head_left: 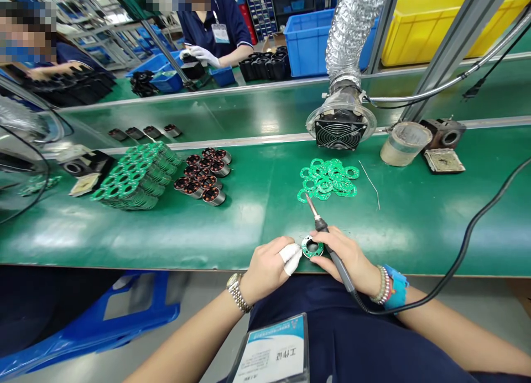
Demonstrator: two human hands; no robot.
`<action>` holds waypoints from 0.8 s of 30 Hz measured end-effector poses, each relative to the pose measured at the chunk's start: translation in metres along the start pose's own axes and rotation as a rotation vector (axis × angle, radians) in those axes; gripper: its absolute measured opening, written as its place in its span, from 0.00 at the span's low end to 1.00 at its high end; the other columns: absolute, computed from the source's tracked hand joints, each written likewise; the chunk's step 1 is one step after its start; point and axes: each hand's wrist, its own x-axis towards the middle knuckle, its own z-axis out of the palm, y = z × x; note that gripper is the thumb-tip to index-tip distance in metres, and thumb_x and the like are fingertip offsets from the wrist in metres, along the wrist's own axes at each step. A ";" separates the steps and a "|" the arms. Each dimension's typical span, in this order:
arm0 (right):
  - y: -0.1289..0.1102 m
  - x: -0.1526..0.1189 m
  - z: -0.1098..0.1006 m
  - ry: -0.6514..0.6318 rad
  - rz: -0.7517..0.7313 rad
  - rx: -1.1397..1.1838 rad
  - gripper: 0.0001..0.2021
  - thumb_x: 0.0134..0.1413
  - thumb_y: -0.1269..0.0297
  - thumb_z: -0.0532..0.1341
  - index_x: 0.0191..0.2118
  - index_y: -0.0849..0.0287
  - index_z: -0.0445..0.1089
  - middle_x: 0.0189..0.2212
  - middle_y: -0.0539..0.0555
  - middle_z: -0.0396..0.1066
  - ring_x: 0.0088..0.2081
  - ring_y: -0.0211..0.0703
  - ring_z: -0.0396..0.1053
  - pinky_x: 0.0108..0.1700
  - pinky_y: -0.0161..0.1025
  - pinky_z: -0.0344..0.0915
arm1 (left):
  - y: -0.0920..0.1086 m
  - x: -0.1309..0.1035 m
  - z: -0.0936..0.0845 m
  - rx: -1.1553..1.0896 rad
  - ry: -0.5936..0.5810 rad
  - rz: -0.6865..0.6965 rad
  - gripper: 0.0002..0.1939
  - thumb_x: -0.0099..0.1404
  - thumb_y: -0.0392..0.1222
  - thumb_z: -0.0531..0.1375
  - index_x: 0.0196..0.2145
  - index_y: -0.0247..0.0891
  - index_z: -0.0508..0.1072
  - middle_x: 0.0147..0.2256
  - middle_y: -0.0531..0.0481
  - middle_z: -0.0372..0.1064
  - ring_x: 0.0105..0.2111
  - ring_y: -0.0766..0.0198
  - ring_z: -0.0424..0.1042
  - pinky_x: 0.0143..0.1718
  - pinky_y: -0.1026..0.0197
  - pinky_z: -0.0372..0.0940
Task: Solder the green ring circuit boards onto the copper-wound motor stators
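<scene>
A ring-shaped green circuit board (307, 252) sits at the table's front edge, apparently on top of a round metal part whose sides are mostly hidden. My left hand (269, 264), with white covers on two fingers, is closed with its fingertips against the ring's left edge. My right hand (352, 256) holds a soldering iron (339, 267) across its palm, tip pointing up and away. The thumb and a finger of that same hand rest around the ring's right side. Beyond the iron's tip lies a loose pile of green ring boards (329, 178).
Copper-wound motor stators (213, 196) stand in a cluster left of centre, beside stacked green boards (136, 178). A fan with a foil duct (338, 133), a solder wire (370, 185), a cup (404, 145) and an iron stand (446, 137) line the back. The iron's black cable (464, 250) loops right.
</scene>
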 end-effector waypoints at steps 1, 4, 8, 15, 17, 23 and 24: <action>0.000 0.000 0.000 0.000 -0.001 0.000 0.15 0.56 0.67 0.58 0.49 0.57 0.59 0.42 0.58 0.67 0.41 0.44 0.65 0.44 0.44 0.66 | 0.004 0.004 0.000 -0.065 0.006 -0.051 0.09 0.63 0.39 0.51 0.30 0.37 0.70 0.30 0.46 0.68 0.29 0.64 0.67 0.32 0.63 0.63; 0.000 0.000 0.000 -0.006 0.006 0.005 0.16 0.55 0.68 0.58 0.49 0.57 0.59 0.43 0.58 0.67 0.42 0.45 0.64 0.44 0.44 0.66 | 0.014 0.013 0.000 -0.442 -0.036 -0.330 0.10 0.62 0.40 0.50 0.24 0.37 0.63 0.23 0.52 0.63 0.22 0.68 0.64 0.25 0.65 0.61; 0.001 0.000 0.000 0.000 -0.010 0.013 0.16 0.55 0.68 0.58 0.49 0.57 0.58 0.42 0.58 0.67 0.41 0.44 0.64 0.43 0.43 0.66 | 0.013 0.013 -0.002 -1.071 -0.232 -0.647 0.11 0.62 0.47 0.54 0.30 0.35 0.64 0.23 0.53 0.64 0.19 0.71 0.64 0.21 0.67 0.62; 0.003 0.000 0.000 0.000 -0.004 0.007 0.16 0.55 0.67 0.58 0.50 0.57 0.58 0.41 0.58 0.67 0.41 0.44 0.65 0.43 0.43 0.66 | -0.002 0.012 0.000 -1.286 -0.282 -0.777 0.16 0.53 0.50 0.63 0.29 0.33 0.68 0.22 0.52 0.66 0.19 0.72 0.65 0.21 0.68 0.65; 0.003 0.000 0.001 -0.001 -0.004 0.012 0.17 0.55 0.68 0.58 0.50 0.56 0.58 0.41 0.58 0.67 0.41 0.44 0.64 0.43 0.44 0.66 | 0.000 0.015 0.002 -1.266 -0.281 -0.782 0.15 0.53 0.49 0.63 0.28 0.33 0.68 0.21 0.53 0.66 0.18 0.73 0.65 0.21 0.69 0.64; 0.001 -0.001 0.001 -0.019 0.015 0.023 0.16 0.55 0.68 0.58 0.50 0.57 0.58 0.44 0.59 0.66 0.43 0.46 0.64 0.45 0.46 0.66 | 0.011 0.018 0.004 -1.156 -0.191 -0.756 0.14 0.54 0.49 0.62 0.27 0.34 0.65 0.20 0.54 0.66 0.18 0.71 0.67 0.22 0.67 0.65; 0.001 -0.001 0.001 -0.018 0.017 0.024 0.16 0.55 0.69 0.58 0.49 0.57 0.58 0.44 0.59 0.67 0.43 0.46 0.64 0.45 0.46 0.66 | 0.012 0.018 0.004 -1.151 -0.190 -0.752 0.15 0.55 0.49 0.62 0.28 0.35 0.65 0.20 0.54 0.66 0.19 0.70 0.67 0.23 0.66 0.66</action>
